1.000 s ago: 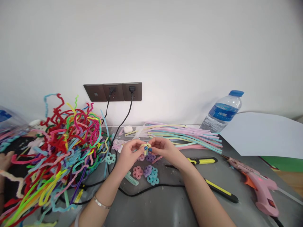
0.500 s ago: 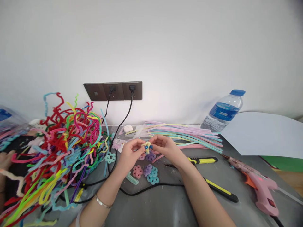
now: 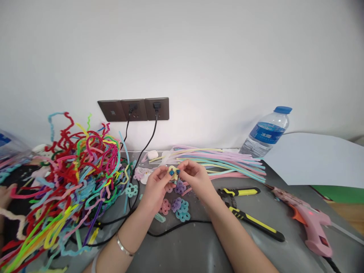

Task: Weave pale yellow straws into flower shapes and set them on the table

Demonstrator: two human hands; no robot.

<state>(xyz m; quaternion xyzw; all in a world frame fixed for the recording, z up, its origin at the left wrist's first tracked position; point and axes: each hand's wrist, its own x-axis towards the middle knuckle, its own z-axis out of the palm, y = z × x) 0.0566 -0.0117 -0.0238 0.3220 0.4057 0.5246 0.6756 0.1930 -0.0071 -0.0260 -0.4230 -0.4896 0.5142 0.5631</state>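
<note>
Yellow chenille piece [image 3: 174,175], fuzzy and looped, sits above a curled blue flower [image 3: 182,211], pinched by closed fingertips of the left hand [image 3: 155,186] and right hand [image 3: 197,179]; its rounded loop points wallward, but its long axis is unclear.

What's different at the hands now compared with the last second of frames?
The right arm shifted left, uncovering more of the yellow-and-black handled tool; the left arm shifted right, covering more of the mint strip. The pale yellow piece sits slightly higher and further left. The left hand and right hand keep hold of it. Glue gun and bottle stayed put.
</note>
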